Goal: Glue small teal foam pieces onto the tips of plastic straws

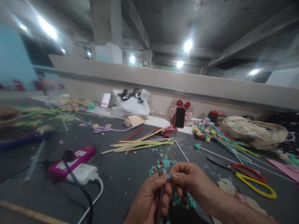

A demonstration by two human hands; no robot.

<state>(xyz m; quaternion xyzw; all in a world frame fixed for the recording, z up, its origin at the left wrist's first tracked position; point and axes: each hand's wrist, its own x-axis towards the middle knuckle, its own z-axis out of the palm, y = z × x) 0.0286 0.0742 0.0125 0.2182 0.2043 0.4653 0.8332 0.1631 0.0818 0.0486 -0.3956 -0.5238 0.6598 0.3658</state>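
My left hand [153, 193] is closed round a thin purplish stem that runs down through its fingers. At the stem's top is a small teal flower-like tuft [166, 162]. Thumb and forefinger of my right hand [184, 179] pinch a small light blue piece [168, 176] against the stem, beside my left thumb. Small teal and coloured bits [154, 169] lie scattered on the dark table just beyond my hands, and more teal pieces [191, 202] lie below my right hand.
Scissors [247, 177] lie at the right. Yellow and purple sticks [144, 144] lie ahead, with a phone [180, 117] propped behind. A magenta power strip [72, 161] with a white charger [83, 173] and cables is at the left. Finished-looking stems [224, 140] are bundled at right.
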